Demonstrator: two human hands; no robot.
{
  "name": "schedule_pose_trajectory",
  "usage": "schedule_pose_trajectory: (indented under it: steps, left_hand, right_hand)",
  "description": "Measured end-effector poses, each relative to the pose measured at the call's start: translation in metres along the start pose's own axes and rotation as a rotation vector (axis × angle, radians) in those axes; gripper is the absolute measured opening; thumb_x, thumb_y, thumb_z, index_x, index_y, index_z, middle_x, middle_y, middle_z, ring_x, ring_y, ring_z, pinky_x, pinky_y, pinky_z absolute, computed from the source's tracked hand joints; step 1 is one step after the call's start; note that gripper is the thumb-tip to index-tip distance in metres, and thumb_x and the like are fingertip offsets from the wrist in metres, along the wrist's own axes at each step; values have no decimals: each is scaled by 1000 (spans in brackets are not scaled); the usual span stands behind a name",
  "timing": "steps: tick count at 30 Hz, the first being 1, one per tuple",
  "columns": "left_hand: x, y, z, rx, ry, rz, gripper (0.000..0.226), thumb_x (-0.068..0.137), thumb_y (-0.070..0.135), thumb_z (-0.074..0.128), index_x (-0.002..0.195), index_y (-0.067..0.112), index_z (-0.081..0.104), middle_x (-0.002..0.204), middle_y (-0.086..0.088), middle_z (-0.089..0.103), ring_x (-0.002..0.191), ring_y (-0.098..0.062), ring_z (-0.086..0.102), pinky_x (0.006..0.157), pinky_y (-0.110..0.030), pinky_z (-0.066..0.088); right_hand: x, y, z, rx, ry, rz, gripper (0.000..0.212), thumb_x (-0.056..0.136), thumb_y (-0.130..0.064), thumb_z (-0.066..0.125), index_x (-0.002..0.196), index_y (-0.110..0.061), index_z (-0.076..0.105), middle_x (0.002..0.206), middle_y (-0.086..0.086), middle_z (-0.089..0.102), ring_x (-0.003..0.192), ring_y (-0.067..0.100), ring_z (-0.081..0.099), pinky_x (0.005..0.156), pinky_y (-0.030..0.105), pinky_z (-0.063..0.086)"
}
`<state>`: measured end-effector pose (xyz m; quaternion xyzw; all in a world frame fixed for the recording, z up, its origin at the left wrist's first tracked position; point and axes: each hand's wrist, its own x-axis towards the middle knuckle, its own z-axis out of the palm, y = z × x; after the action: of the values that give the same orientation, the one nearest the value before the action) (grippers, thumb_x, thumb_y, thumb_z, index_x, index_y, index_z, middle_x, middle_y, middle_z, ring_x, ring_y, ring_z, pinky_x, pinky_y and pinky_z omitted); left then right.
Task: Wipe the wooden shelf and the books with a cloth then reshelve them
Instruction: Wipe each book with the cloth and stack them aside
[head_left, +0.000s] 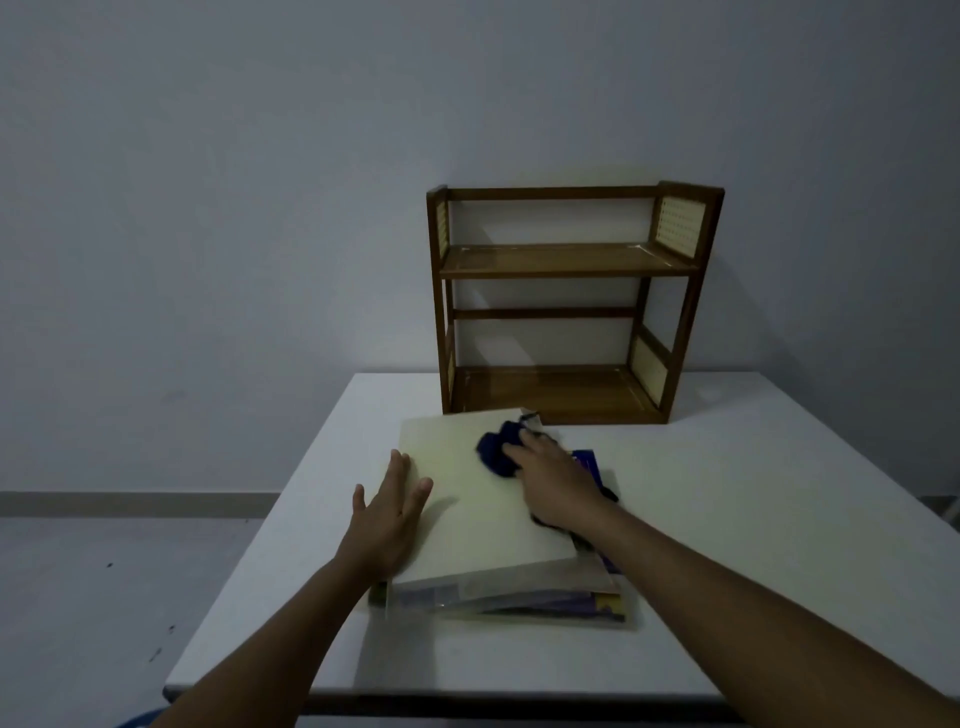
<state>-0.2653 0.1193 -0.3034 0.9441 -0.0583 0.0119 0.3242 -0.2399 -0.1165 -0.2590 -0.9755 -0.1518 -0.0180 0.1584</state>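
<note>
Hands (387, 512) on pale cream book (467, 499)

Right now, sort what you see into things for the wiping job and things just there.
For the job: blue cloth, pale top book, books beneath, wooden shelf, right hand, left hand.
Just there: white table, wall.

A white table (727, 519) against a grey wall (260, 156).

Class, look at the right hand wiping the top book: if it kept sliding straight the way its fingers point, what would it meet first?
Probably the wooden shelf. The right hand presses the blue cloth and points up-left toward the bottom tier, though depth is uncertain.
</note>
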Motion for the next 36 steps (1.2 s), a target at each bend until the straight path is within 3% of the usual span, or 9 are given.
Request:
schedule_pose_trajectory:
  steps: [7, 10, 12, 16, 19, 22, 27, 32, 36]
  left_hand:
    - [-3, 11, -13, 38, -54, -34, 86, 86, 70, 14, 153, 21, -9, 162, 0, 0, 148, -20, 12, 120, -48, -6]
    - [-6, 19, -27, 14, 34, -47, 77, 96, 52, 39, 154, 20, -1, 160, -4, 15, 144, -27, 25, 118, -51, 13]
    - [-8, 23, -34, -31, 107, -89, 76, 96, 46, 46, 154, 17, 5, 159, -7, 21, 141, -29, 32, 114, -50, 27]
    - [-12, 35, -36, -89, 72, -225, 75, 97, 42, 47, 153, 10, 8, 159, -11, 20, 142, -32, 31, 112, -45, 32]
    - [-17, 44, -35, -94, 54, -268, 72, 98, 40, 47, 152, 9, 11, 157, -12, 26, 137, -33, 37, 108, -46, 36]
    - [-23, 48, -32, 52, 96, -248, 68, 97, 41, 48, 150, 11, 18, 151, -10, 38, 131, -31, 46, 105, -47, 40]
    - [-38, 60, -24, 292, 132, -274, 54, 95, 41, 45, 138, 11, 32, 123, -7, 60, 108, -26, 59, 94, -41, 48]
    - [-38, 72, -26, 112, 129, -340, 43, 94, 35, 51, 125, 9, 39, 110, -6, 58, 100, -25, 59, 95, -43, 49]
    - [-39, 62, -37, -250, 188, -374, 39, 95, 14, 51, 132, 8, 44, 130, -11, 53, 106, -24, 53, 81, -31, 49]
  right_hand:
    - [-38, 59, -34, 67, 141, 198, 46, 95, -7, 43, 141, -16, 47, 142, 11, 48, 124, 29, 50, 104, 39, 42]
    - [-58, 86, -49, -8, 198, 301, 40, 96, -10, 44, 135, -14, 51, 131, 14, 55, 115, 31, 55, 96, 39, 47]
    - [-71, 98, -52, -75, 96, 362, 41, 95, -11, 46, 135, -13, 50, 125, 15, 57, 109, 30, 58, 91, 39, 50]
    - [-89, 97, -43, -112, -209, 433, 47, 95, -13, 49, 142, -13, 42, 132, 14, 53, 115, 27, 55, 93, 30, 48]
    - [-85, 71, -50, -143, -146, 426, 54, 95, -24, 50, 146, -18, 33, 145, 13, 38, 130, 30, 40, 105, 40, 38]
    - [-74, 26, -61, 58, 65, 290, 35, 96, -24, 48, 129, -12, 50, 127, 14, 52, 112, 24, 52, 93, 37, 48]
    - [-58, -20, -55, 361, -180, 380, 43, 100, -34, 45, 129, -3, 48, 112, 8, 57, 99, 20, 55, 70, 26, 44]
    - [-42, -30, -56, 609, -227, 536, 42, 97, -22, 52, 132, -2, 45, 118, 11, 55, 111, 27, 56, 78, 27, 49]
    - [-38, -23, -61, 754, -267, 621, 49, 94, -22, 60, 135, 0, 43, 137, 12, 47, 122, 28, 48, 97, 31, 41]
